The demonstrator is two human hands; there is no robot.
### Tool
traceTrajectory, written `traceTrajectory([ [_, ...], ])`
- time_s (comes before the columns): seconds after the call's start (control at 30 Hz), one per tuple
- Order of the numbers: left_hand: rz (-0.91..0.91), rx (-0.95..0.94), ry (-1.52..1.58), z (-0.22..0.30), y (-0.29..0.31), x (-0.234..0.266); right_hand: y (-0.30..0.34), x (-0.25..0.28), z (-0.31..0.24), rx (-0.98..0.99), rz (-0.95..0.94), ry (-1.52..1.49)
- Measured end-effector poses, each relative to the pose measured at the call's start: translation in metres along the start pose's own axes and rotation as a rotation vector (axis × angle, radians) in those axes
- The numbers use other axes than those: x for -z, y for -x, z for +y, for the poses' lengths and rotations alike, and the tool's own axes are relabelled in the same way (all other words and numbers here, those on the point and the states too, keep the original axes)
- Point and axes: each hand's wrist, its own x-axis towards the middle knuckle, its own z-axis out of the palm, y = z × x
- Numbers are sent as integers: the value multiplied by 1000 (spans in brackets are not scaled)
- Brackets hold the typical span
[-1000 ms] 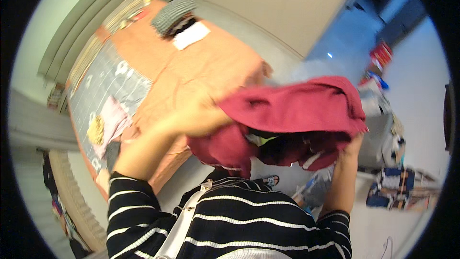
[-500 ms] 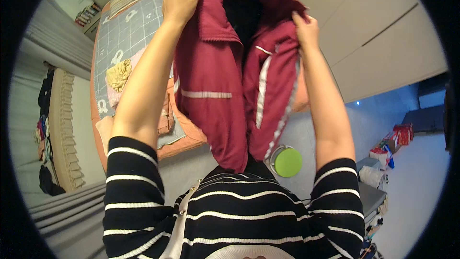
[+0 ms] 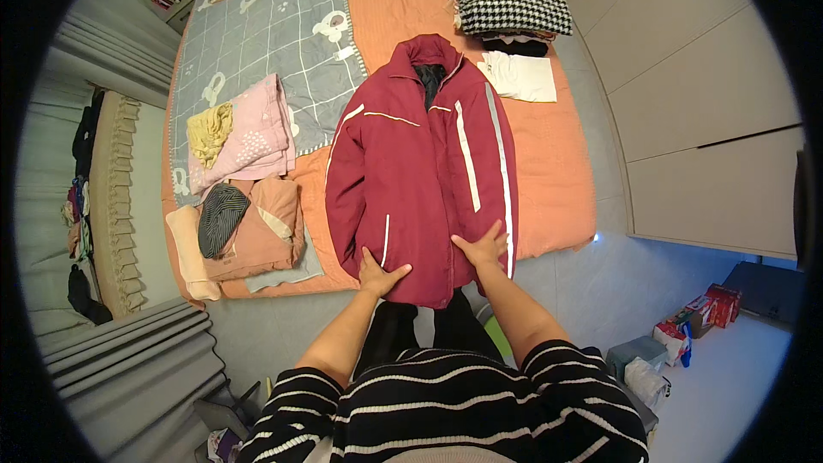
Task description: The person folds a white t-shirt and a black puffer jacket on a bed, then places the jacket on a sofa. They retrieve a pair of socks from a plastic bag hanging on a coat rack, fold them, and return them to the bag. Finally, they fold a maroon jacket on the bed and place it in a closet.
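Note:
A dark red jacket [image 3: 411, 189] with white stripes lies front side up on the orange bed cover [image 3: 557, 197], its collar toward the far side and its hem at the near edge. My left hand [image 3: 380, 277] rests on the lower left of the jacket, thumb and fingers spread apart. On the lower right front, my right hand [image 3: 483, 249] lies with its fingers spread too. Neither hand grips the cloth. Black lining shows inside the collar.
Left on the bed are a folded pink blanket [image 3: 257, 137], a yellow cloth [image 3: 210, 133] and folded peach clothes [image 3: 257, 240] under a striped grey cloth [image 3: 223, 219]. A houndstooth pile [image 3: 514, 4] and a white folded cloth [image 3: 523, 77] sit far right. Wardrobe doors [image 3: 711, 103] stand beyond.
The jacket, held up by both hands before, now lies flat on the bed. My hands have let go of its upper part and come down to its lower front.

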Motion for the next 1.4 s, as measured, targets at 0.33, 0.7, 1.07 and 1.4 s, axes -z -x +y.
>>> traceTrajectory([
  [0.33,-289,-498,138,46,-56,81,-104,57,40,444,81,234],
  [0.7,319,-62,832,-24,-155,260,-111,93,-7,804,771,-46],
  [1.07,170,219,1141,-73,-38,106,37,-117,-68,346,-196,303],
  [1.4,-160,-25,1277,-44,-49,131,-71,70,-27,418,-78,-194],
])
